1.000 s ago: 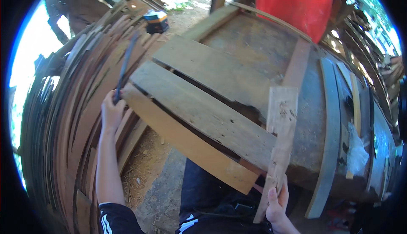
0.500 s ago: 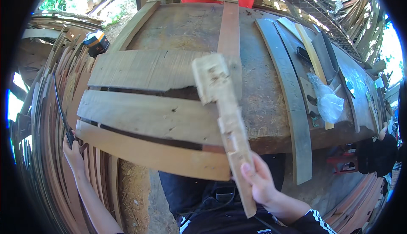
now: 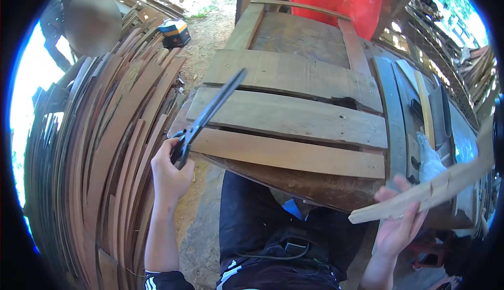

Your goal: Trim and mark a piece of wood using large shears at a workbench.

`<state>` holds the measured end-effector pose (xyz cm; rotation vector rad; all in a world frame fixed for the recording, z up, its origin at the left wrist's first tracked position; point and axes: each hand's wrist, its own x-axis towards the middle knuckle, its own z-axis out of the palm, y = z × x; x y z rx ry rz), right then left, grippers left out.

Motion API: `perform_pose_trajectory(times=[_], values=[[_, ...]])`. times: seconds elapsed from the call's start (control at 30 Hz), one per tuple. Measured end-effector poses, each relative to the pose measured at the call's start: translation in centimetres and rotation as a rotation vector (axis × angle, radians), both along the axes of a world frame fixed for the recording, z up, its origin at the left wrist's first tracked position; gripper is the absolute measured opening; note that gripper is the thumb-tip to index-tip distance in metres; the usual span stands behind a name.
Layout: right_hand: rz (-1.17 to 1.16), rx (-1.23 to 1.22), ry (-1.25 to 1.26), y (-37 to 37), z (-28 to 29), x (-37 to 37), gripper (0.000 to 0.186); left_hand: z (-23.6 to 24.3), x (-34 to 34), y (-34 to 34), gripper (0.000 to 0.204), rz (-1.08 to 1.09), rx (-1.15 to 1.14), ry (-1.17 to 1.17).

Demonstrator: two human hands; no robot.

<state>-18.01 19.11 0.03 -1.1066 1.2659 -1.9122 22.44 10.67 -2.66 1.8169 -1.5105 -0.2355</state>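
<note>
My left hand [image 3: 170,169] is closed round the black handle of what looks like a hand saw [image 3: 218,100]. Its long dark blade slants up and right over the left ends of the boards. A rough pale strip of wood [image 3: 438,191] rests in my right hand [image 3: 401,222], between thumb and fingers. The strip points up toward the right rim, where its far end blurs. Before me, three wide wooden boards lie side by side with gaps: a far board [image 3: 289,75], a middle board [image 3: 283,118] and a near board [image 3: 294,154]. Part of the far board's edge is jagged.
The boards lie on a brown worktable [image 3: 310,187]. Long planks [image 3: 396,111], a plastic bag [image 3: 430,159] and a yellowish strip [image 3: 424,106] lie on its right. A stack of timber [image 3: 110,148] fills the left side. A box [image 3: 174,33] and a person [image 3: 92,22] are beyond it.
My left hand has brought the saw up and right, over the boards' ends. My right hand has swung the wood strip away from the boards, out to the right. The view has shifted left.
</note>
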Motion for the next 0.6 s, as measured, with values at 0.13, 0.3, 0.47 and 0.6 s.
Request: perform_pose_trajectory(times=[0.13, 0.3, 0.47, 0.6], values=[[0.129, -0.083, 0.217, 1.5, -3.0, -0.6, 0.052, -0.5, 0.0, -0.7, 0.032, 0.013, 0.015, 0.132], [0.193, 0.195, 0.089, 1.3, -2.9, 0.5, 0.032, -0.9, 2.0, 0.0, 0.028, 0.066, 0.08, 0.512], [0.329, 0.462, 0.181, -0.4, -2.4, 0.7, 0.029, -5.3, 3.1, 2.1, 0.021, 0.118, 0.067, 0.728], [0.389, 0.506, 0.317, -1.5, -2.5, 0.7, 0.039, -8.4, 2.2, 3.4, 0.011, 0.243, 0.113, 1.164]])
